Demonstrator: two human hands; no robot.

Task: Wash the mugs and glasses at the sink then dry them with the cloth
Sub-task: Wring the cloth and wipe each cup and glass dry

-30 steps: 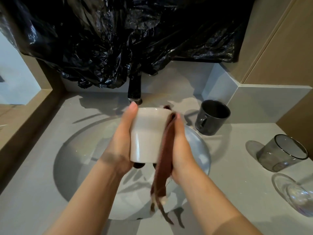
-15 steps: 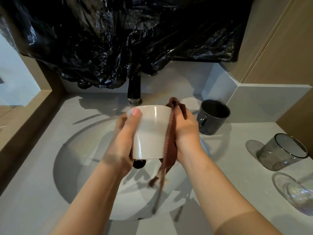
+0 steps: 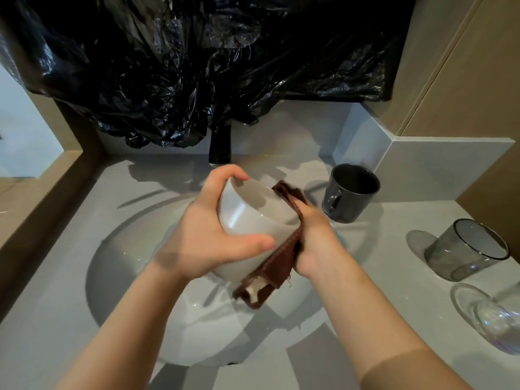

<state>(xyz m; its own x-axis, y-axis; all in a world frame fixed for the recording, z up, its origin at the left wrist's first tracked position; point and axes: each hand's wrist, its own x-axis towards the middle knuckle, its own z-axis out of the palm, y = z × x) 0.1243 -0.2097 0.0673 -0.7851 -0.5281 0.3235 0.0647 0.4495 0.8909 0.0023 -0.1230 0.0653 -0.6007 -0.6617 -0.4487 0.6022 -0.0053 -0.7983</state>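
Now white mug point(image 3: 253, 218) tilted, mouth rightward.

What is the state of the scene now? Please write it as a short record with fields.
left hand: grips white mug, tilted over the sink
right hand: presses brown cloth against the mug's side
dark grey mug: upright on counter, behind and right of the sink
smoked glass tumbler: on counter, far right
clear glass: nearest, lower right
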